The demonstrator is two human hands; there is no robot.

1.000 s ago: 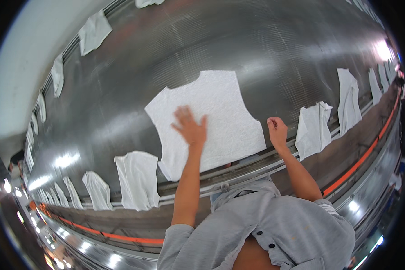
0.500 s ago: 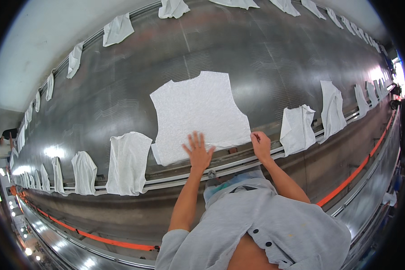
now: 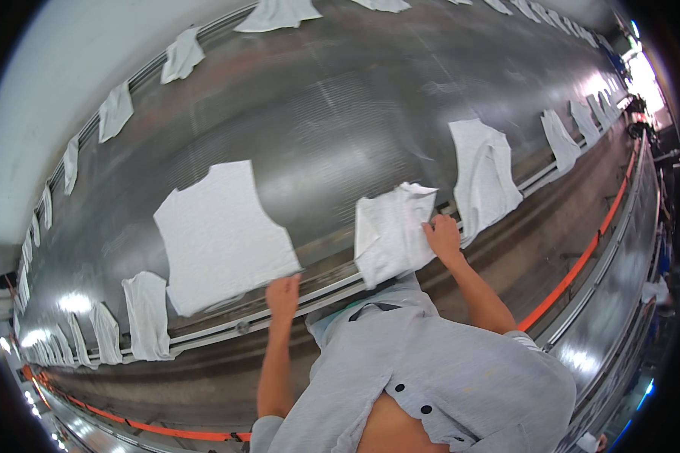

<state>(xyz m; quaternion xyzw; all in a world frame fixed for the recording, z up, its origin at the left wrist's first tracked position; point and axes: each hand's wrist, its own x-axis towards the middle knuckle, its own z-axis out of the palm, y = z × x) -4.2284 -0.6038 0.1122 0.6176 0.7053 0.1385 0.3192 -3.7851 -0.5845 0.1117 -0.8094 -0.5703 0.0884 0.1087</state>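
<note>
A white cut garment panel, with a scooped neckline and curved armholes, lies spread on the dark metal table. At its lower right corner is my left hand, fingers curled closed on the fabric edge. A second white fabric piece, folded and rumpled, hangs partly over the table's near edge in front of me. My right hand pinches that piece by its right side; the fingertips are partly hidden. Just beyond this hand lies another folded white piece.
Several white pieces, such as this folded one, line the near edge rail on both sides. More hang along the far edge, including one white piece. Behind me an orange rail runs beside another metal table.
My view and body have shifted right along the table. My left hand went from lying spread on the panel to its right corner. My right hand left that corner for the folded piece.
</note>
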